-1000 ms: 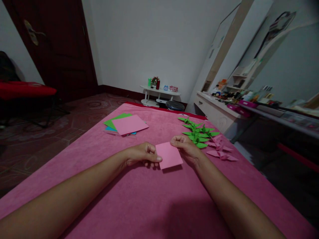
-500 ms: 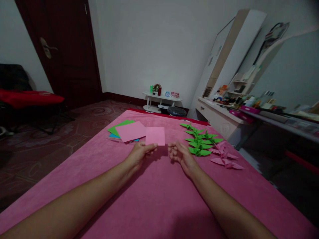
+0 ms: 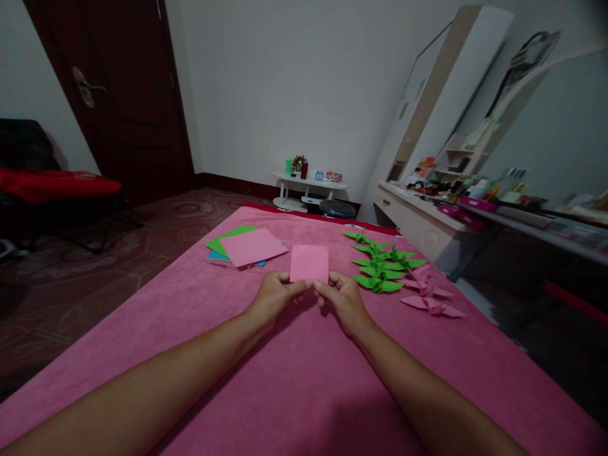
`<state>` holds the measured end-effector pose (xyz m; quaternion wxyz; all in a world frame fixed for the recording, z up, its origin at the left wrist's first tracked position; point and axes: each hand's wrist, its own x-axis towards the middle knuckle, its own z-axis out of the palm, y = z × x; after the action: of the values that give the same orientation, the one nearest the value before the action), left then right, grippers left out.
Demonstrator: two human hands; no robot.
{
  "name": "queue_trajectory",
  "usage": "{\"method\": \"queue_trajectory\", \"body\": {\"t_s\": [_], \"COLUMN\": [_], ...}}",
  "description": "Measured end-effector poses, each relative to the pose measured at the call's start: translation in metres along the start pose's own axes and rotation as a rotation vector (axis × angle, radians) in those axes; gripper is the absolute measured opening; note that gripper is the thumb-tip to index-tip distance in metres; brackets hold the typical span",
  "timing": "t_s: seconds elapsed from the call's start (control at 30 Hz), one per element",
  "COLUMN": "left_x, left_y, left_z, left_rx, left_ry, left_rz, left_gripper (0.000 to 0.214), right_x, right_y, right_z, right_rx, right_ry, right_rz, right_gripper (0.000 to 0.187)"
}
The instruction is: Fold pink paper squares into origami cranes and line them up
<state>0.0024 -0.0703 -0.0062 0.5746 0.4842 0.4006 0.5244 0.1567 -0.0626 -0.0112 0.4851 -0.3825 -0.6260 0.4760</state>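
Observation:
A square of pink paper point(image 3: 309, 262) is held up by its near edge, above the pink cloth point(image 3: 304, 367). My left hand point(image 3: 279, 292) pinches its lower left side with the thumb on top. On the lower right, my right hand point(image 3: 342, 296) grips the same paper, and the two thumbs almost meet. Left of the hands lies a fanned stack of coloured sheets, with a pink sheet point(image 3: 254, 247) over a green sheet point(image 3: 221, 244) and some blue below. Several folded green paper cranes point(image 3: 379, 278) and pink paper cranes point(image 3: 434, 306) lie to the right.
A low white table point(image 3: 311, 181) with small items stands by the far wall. To the right is a dressing table point(image 3: 418, 212) crowded with bottles and boxes. A red-covered chair point(image 3: 57, 185) and a dark door point(image 3: 128, 95) are on the left.
My right hand has moved in from beside the paper and taken hold of it. The pink paper and my left hand have shifted slightly right.

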Motion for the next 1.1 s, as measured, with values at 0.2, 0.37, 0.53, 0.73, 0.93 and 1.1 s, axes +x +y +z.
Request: {"method": "queue_trajectory", "body": {"t_s": [0.2,0.37,0.53,0.73,0.93,1.1], "left_x": [0.000,0.008,0.013,0.015,0.016,0.019], "left_y": [0.000,-0.005,-0.012,-0.019,-0.006,-0.004], "left_z": [-0.006,-0.011,-0.018,-0.024,-0.023,-0.027], "left_rx": [-0.015,-0.002,-0.047,0.067,0.183,0.195], "left_ry": [-0.084,-0.119,-0.165,-0.289,-0.172,0.014], "left_rz": [-0.055,-0.115,-0.140,-0.114,0.001,0.175], "left_gripper": [0.024,0.027,0.025,0.042,0.045,0.043], "right_x": [0.003,0.005,0.006,0.007,0.006,0.004], "right_y": [0.002,0.004,0.007,0.012,0.015,0.014], "right_z": [-0.007,-0.010,-0.011,-0.014,-0.014,-0.012], "right_rx": [0.064,0.121,0.156,0.132,0.057,0.074], "right_ry": [-0.045,-0.059,-0.074,-0.060,-0.117,-0.296], "right_rz": [0.066,0.113,0.153,0.213,0.217,0.273], "right_gripper": [0.023,0.022,0.023,0.026,0.026,0.021]}}
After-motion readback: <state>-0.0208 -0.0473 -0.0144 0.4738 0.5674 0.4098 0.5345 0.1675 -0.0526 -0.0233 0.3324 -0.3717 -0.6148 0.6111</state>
